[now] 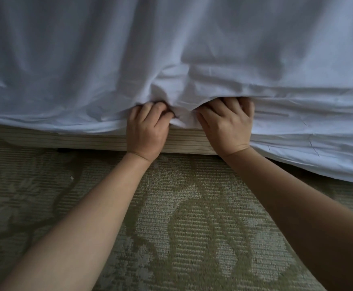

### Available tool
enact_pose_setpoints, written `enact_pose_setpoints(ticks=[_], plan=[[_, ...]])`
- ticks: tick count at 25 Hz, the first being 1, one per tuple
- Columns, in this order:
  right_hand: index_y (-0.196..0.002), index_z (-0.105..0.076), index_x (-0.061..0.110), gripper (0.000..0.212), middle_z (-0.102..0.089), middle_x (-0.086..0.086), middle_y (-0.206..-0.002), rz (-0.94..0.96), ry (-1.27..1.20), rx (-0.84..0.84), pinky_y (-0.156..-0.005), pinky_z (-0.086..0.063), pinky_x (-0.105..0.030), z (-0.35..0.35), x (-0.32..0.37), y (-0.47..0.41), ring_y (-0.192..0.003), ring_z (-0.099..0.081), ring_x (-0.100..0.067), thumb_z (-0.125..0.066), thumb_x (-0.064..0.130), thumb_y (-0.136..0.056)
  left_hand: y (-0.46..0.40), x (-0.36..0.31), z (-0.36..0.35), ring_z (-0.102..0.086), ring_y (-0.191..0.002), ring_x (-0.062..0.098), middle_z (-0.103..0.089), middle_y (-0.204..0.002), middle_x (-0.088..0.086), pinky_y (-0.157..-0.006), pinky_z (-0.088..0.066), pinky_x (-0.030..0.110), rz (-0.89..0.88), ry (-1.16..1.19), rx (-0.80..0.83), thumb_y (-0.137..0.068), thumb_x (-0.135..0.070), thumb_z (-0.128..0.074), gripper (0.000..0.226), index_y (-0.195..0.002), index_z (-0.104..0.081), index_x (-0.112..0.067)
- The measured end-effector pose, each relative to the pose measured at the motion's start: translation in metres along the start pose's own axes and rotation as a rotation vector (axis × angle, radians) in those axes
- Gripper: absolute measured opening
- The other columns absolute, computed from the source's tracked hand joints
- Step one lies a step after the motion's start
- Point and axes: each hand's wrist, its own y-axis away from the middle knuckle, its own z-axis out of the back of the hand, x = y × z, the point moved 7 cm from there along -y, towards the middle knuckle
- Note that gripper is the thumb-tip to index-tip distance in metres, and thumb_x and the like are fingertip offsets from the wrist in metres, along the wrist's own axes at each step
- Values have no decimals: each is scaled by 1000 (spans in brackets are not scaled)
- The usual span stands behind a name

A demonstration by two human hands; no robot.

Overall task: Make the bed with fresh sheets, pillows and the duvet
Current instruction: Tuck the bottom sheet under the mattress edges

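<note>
A white sheet (171, 49) covers the side of the bed and fills the upper half of the view. My left hand (148, 131) grips a bunch of the sheet at its lower edge, fingers curled into the cloth. Right beside it, my right hand (228, 124) reaches under the sheet's fold, and its fingertips are hidden beneath the cloth. To the left of my hands the sheet's edge lies along the beige ribbed bed base (87, 139). On the right the sheet hangs loose down to the floor (318, 152).
A green-beige patterned carpet (192, 227) covers the floor below the bed. A small dark bed foot (64, 150) shows under the base at the left.
</note>
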Motion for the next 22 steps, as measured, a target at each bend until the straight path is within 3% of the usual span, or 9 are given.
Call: enact_pose_setpoints(ticks=[4,7,9,12,14,18,22], plan=[[-67,-70,22,27,-68,7,-74,-124,42,-61,-77,-34,-34,-4,3,-2,-80,-51,-20,-60,28,-91,-9,2,2,-53,-77,22,-67,-79,6,-65,-40,34,-46,5,-30,-100,-13,-43,35,-82,-72,-10],[-74,-67,21,36,-60,2,-88,-166,78,-51,-82,-32,-35,-5,2,-8,-86,-43,-22,-49,45,-94,-18,7,8,-48,-82,23,-57,-93,6,-70,-38,35,26,-60,-116,-92,-16,-61,7,-90,-68,-15],[-91,-59,20,39,-44,-4,-106,-158,55,-67,-93,-30,-38,-4,-5,-16,-95,-39,-24,-52,59,-87,-22,17,14,-43,-95,26,-42,-109,7,-80,-39,38,125,-105,-188,-81,-20,-71,29,-105,-55,-21],[-116,-53,25,59,-36,-10,-127,-112,48,-88,-113,-15,-38,-3,-9,-24,-118,-37,-27,-61,68,-77,-30,22,20,-39,-115,30,-34,-122,9,-94,-40,50,129,-109,-267,-76,-31,-77,53,-119,-47,-23],[-128,-49,28,66,-32,-12,-134,-128,101,-29,-116,-7,-38,-13,-7,-25,-127,-34,-29,-68,63,-74,-34,21,12,-31,-128,30,-30,-129,13,-103,-33,56,176,-74,-238,-73,-33,-80,65,-125,-43,-22],[-127,-47,28,44,-34,-13,-136,-241,133,-73,-118,-7,-37,-30,-1,-32,-127,-36,-31,-61,24,-86,-34,21,-8,-35,-131,30,-28,-136,13,-109,-26,54,337,-71,-154,-66,-24,-83,78,-131,-40,-22],[-132,-48,28,64,-29,-12,-141,-216,70,-1,-116,-11,-39,-23,-2,-31,-133,-30,-31,-71,19,-73,-32,24,-1,-36,-132,32,-30,-140,14,-109,-28,55,224,-61,-69,-68,-44,-76,79,-135,-40,-21]])
